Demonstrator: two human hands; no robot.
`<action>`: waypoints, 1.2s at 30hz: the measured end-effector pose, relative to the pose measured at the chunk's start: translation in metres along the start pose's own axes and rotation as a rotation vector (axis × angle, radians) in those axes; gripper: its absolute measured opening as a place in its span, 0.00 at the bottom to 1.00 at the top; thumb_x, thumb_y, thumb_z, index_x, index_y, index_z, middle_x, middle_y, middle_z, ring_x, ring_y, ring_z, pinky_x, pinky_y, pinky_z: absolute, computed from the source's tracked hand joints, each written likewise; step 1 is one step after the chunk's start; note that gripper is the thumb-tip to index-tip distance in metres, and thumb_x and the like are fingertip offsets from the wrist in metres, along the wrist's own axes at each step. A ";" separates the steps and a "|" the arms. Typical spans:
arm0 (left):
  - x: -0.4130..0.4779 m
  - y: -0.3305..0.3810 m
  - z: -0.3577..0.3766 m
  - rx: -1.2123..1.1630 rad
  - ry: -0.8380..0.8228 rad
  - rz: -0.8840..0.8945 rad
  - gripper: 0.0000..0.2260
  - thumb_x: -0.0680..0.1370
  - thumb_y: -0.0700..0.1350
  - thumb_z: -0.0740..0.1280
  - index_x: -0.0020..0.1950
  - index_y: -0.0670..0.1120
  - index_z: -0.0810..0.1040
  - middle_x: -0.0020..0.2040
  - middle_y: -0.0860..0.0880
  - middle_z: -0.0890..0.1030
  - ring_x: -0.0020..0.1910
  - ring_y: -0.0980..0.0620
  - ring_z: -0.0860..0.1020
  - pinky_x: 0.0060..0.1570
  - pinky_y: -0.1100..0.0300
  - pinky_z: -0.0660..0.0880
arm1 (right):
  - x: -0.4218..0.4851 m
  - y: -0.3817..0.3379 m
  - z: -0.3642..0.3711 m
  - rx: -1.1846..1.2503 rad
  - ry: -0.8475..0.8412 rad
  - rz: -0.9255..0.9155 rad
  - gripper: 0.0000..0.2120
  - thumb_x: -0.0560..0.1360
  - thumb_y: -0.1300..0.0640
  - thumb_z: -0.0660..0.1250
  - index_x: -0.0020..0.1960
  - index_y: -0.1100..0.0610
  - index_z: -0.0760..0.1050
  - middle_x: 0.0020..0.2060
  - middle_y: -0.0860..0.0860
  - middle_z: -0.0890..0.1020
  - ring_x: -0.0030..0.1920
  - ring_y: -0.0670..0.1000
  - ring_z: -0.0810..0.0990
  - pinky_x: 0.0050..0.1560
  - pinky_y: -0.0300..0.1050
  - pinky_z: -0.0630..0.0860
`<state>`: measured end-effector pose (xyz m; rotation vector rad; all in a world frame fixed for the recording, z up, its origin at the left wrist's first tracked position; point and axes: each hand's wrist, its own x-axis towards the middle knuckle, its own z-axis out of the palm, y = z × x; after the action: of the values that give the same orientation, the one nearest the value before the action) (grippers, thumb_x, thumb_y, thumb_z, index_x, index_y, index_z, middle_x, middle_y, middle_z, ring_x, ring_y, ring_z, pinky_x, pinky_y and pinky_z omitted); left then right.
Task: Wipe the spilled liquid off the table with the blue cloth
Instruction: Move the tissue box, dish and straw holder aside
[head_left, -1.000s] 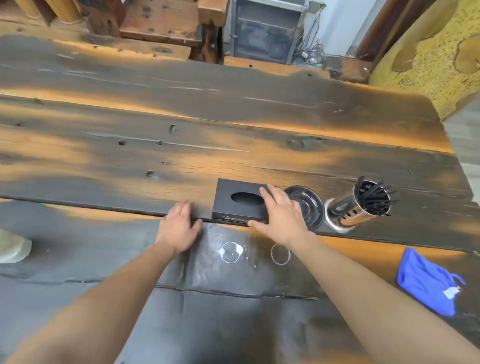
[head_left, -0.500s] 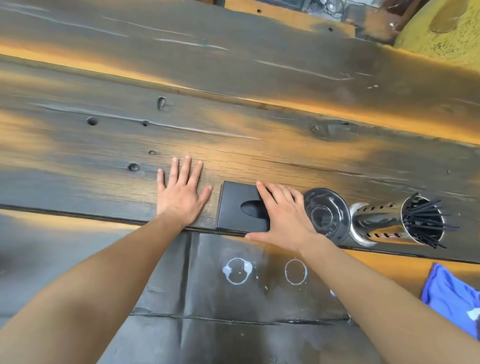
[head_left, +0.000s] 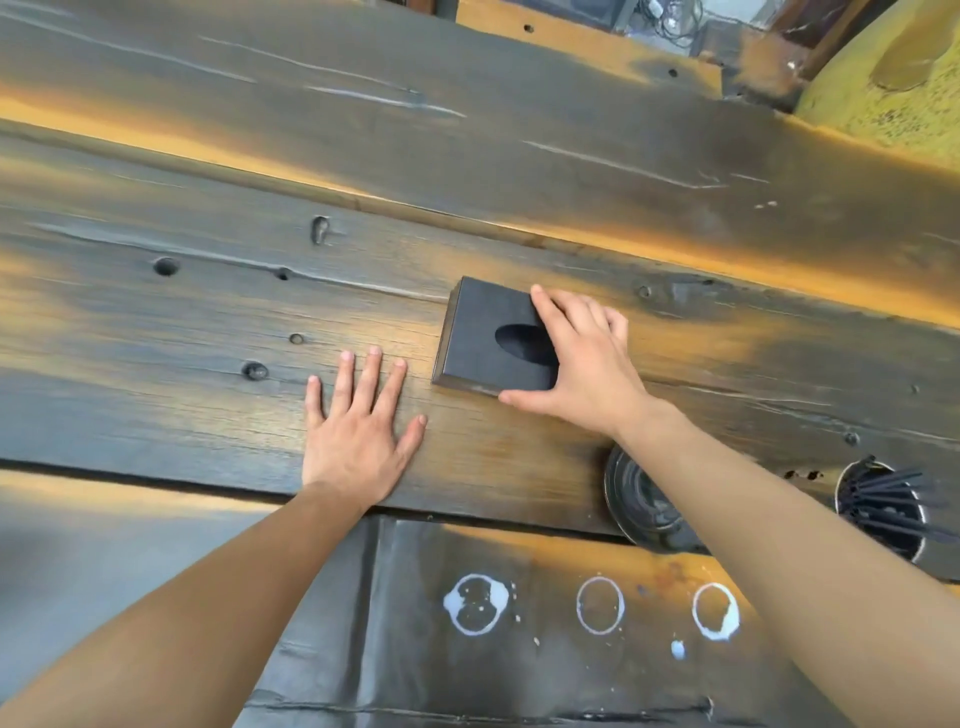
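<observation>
From the head camera, a person leans over a long wooden desk made of dark planks with orange patches. The left hand lies flat on the wood, fingers spread wide, holding nothing. Just to its right sits a flat black box with an oval hole in the top. The right hand rests on that box, fingers laid over its top and far edge, thumb at the near corner, so it grips the box.

Closer to the person, on a darker part of the desk, are three white rings of spilled liquid, side by side, with small white drops around them. They are well apart from both hands.

Under the right forearm sits a shiny round metal dish, partly hidden. Farther right is a metal cup full of thin black sticks.

The blue cloth cannot be seen in this view.
</observation>
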<state>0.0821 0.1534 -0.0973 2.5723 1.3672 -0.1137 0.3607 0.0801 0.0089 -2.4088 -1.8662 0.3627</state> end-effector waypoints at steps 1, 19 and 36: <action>0.000 0.000 0.000 0.004 -0.001 -0.001 0.33 0.81 0.69 0.42 0.84 0.58 0.48 0.84 0.53 0.47 0.83 0.47 0.43 0.78 0.36 0.45 | 0.013 0.002 -0.001 -0.005 0.002 -0.001 0.59 0.63 0.21 0.66 0.83 0.52 0.55 0.74 0.50 0.68 0.75 0.54 0.65 0.75 0.55 0.55; -0.001 0.000 0.002 0.036 0.022 -0.003 0.33 0.82 0.69 0.44 0.84 0.58 0.49 0.84 0.53 0.48 0.83 0.47 0.44 0.78 0.37 0.46 | 0.079 0.010 0.003 -0.069 -0.030 -0.032 0.63 0.61 0.18 0.64 0.84 0.51 0.49 0.83 0.51 0.58 0.83 0.53 0.54 0.80 0.59 0.49; -0.015 0.127 0.002 -0.149 -0.087 0.254 0.30 0.81 0.64 0.52 0.82 0.54 0.59 0.83 0.51 0.55 0.83 0.48 0.50 0.79 0.42 0.49 | -0.210 0.040 0.047 0.381 0.246 0.928 0.29 0.79 0.45 0.70 0.74 0.61 0.71 0.64 0.58 0.74 0.67 0.58 0.72 0.68 0.53 0.71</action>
<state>0.1788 0.0722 -0.0763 2.5562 0.9706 -0.0768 0.3385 -0.1368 -0.0150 -2.6895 -0.4334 0.3850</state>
